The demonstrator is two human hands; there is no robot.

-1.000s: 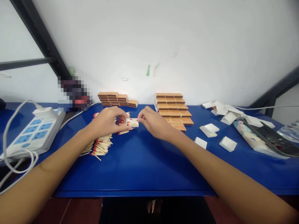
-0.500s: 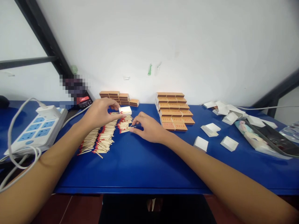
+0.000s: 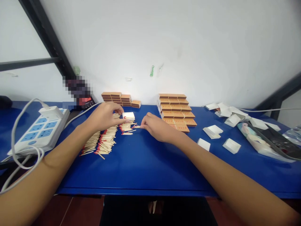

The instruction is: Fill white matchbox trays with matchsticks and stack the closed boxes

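Observation:
My left hand holds a small white matchbox tray between thumb and fingers, just above a pile of red-tipped matches spread on the blue table. A smaller bunch of matches lies under the tray. My right hand rests on the table to the right of that bunch, its fingertips pinched on a few matches.
Orange matchboxes stand in a small stack and a larger stack against the wall. Several white trays lie at the right beside a plastic bag. A white and blue power strip with cables sits at the left.
My left hand lifted the white tray away from my right hand and back towards the wall. My right hand dropped to the small bunch of matches and pinched some.

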